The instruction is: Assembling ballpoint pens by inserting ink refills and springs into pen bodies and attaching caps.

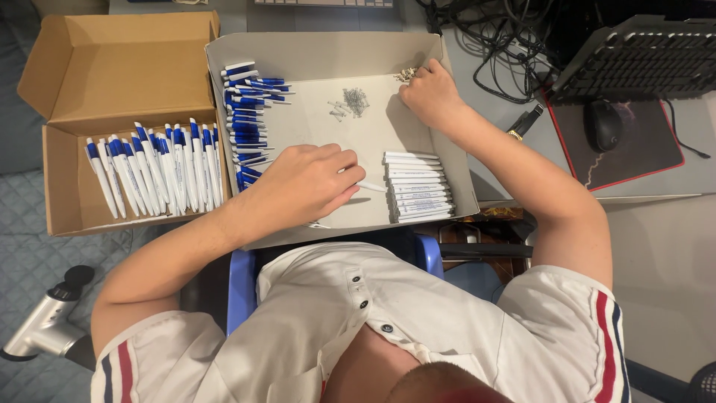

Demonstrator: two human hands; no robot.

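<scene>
Inside the grey tray [321,52] my left hand [309,183] has bare floor ahead of it, a lane running up the middle between the blue pen parts [246,123] stacked along the left wall and the white barrels [418,186] piled just beside my fingertips on the right. The small heap of springs [352,101] sits in that lane near the far end (my right hand [429,89] crowds the far right corner). The tray's raised walls fence every side, and the cardboard box [112,75] of finished pens [153,168] butts against the left wall.
</scene>
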